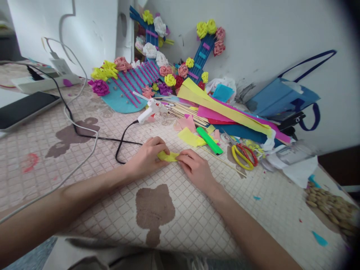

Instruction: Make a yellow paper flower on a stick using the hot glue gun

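A small yellow felt strip (pixel 168 156) lies on the quilted mat (pixel 197 221), pinched from both sides. My left hand (pixel 147 156) has its fingers curled over the strip's left end. My right hand (pixel 194 167) grips the right end with closed fingers. Just behind the hands lie a yellow felt scrap (pixel 191 137), a green marker (pixel 209 140) and pink felt pieces (pixel 185 123). A white glue gun (pixel 152 109) rests further back, its black cord (pixel 120 144) looping past my left hand.
Scissors with yellow and red handles (pixel 244 155) lie to the right. Long felt sheets (pixel 225 110), wooden sticks (pixel 187 111) and blue boards with felt flowers (pixel 132 82) fill the back. A blue bag (pixel 281 99), a tablet (pixel 24 108), a power strip (pixel 42 82) and white cables (pixel 81 150) surround them.
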A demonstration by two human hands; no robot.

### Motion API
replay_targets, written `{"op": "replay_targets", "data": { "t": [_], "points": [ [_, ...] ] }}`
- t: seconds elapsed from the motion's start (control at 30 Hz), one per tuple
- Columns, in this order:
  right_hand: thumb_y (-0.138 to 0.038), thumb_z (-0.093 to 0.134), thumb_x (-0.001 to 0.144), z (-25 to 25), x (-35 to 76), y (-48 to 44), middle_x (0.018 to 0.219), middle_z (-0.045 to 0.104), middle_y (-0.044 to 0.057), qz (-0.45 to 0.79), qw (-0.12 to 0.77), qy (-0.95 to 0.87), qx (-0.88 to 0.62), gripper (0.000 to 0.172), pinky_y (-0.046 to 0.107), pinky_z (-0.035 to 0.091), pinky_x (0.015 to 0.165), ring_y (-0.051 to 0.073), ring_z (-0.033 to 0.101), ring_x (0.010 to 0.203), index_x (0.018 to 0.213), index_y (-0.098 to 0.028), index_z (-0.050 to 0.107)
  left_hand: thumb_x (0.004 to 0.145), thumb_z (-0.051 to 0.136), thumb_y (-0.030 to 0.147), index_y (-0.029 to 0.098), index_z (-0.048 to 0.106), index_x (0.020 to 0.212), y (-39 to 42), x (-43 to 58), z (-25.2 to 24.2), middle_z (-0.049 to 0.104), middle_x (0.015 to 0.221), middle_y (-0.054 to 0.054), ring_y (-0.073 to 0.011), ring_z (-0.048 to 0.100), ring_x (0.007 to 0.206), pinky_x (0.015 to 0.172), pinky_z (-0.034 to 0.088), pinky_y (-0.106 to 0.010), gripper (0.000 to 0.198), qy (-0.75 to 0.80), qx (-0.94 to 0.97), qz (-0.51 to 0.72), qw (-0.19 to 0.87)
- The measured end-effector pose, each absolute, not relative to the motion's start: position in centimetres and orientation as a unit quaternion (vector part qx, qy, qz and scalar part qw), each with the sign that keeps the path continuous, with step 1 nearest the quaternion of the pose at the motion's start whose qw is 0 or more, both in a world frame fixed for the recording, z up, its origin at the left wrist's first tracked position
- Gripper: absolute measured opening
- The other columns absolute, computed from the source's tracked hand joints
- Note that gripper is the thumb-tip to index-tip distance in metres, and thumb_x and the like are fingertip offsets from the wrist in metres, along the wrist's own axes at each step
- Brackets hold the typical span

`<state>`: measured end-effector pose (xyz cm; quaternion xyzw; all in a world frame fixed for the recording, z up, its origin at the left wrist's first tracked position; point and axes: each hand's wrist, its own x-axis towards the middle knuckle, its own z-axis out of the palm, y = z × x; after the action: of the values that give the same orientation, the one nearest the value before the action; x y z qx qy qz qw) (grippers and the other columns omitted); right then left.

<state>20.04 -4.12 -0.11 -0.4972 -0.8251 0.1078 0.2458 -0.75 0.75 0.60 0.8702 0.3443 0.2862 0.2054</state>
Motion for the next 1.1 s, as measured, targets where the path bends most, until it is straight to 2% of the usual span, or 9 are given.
{"op": "replay_targets", "data": {
  "t": [0.13,0.23,0.43,0.63,0.93,1.1],
  "points": [
    [-0.019,0.048,0.089,-0.2,20.1,-3.9,0.098,0.061,0.004,0.145,0.289,-0.802,-0.502,0.014,0.030,0.048,0.078,0.017,0.060,0.090,0.091,-0.023,0.061,0.078,0.060,0.017,0.017,0.063,0.079,0.9,-0.8,0.6,0.056,0.086,-0.005,-0.0189,0.053,0.086,0.080,0.045,-0.034,0.003,0.345,0.872,0.285,0.200],
    [-0.019,0.052,0.086,-0.1,20.1,-3.5,0.090,0.060,0.003,0.170,0.312,-0.780,-0.516,0.009,0.029,0.047,0.073,0.016,0.058,0.083,0.085,-0.022,0.060,0.082,0.054,0.017,0.016,0.062,0.077,1.0,-0.8,0.7,0.058,0.081,-0.005,-0.0175,0.054,0.080,0.075,0.045,-0.032,0.010,0.342,0.873,0.281,0.207],
    [-0.018,0.052,0.084,0.2,19.9,-2.8,0.079,0.056,0.000,0.184,0.306,-0.755,-0.550,0.008,0.026,0.042,0.065,0.014,0.053,0.072,0.078,-0.020,0.057,0.081,0.059,0.022,0.016,0.063,0.077,1.4,-0.9,0.8,0.059,0.080,-0.004,-0.0160,0.054,0.077,0.070,0.044,-0.028,0.008,0.346,0.871,0.268,0.222],
    [-0.022,0.054,0.081,-0.2,19.9,-2.0,0.077,0.054,0.001,0.164,0.300,-0.737,-0.583,0.009,0.027,0.041,0.064,0.014,0.052,0.070,0.072,-0.020,0.056,0.081,0.053,0.019,0.016,0.060,0.074,2.2,-0.4,0.4,0.056,0.072,-0.001,-0.0123,0.052,0.064,0.058,0.040,-0.023,0.010,0.412,0.845,0.260,0.220],
    [-0.018,0.056,0.079,-0.3,19.8,-1.8,0.080,0.054,0.001,0.135,0.268,-0.741,-0.601,0.008,0.027,0.040,0.064,0.015,0.053,0.074,0.073,-0.020,0.052,0.078,0.053,0.016,0.016,0.060,0.077,2.5,-0.2,0.3,0.058,0.071,-0.002,-0.0121,0.053,0.063,0.056,0.040,-0.023,0.007,0.431,0.840,0.254,0.209],
    [-0.019,0.056,0.080,-0.1,19.7,-1.4,0.087,0.055,0.002,0.141,0.245,-0.749,-0.599,0.005,0.028,0.041,0.066,0.015,0.054,0.074,0.083,-0.020,0.053,0.078,0.054,0.013,0.015,0.061,0.078,2.3,-0.2,0.6,0.057,0.076,-0.002,-0.0122,0.053,0.066,0.060,0.042,-0.023,0.007,0.420,0.841,0.257,0.224]
  ]
}}
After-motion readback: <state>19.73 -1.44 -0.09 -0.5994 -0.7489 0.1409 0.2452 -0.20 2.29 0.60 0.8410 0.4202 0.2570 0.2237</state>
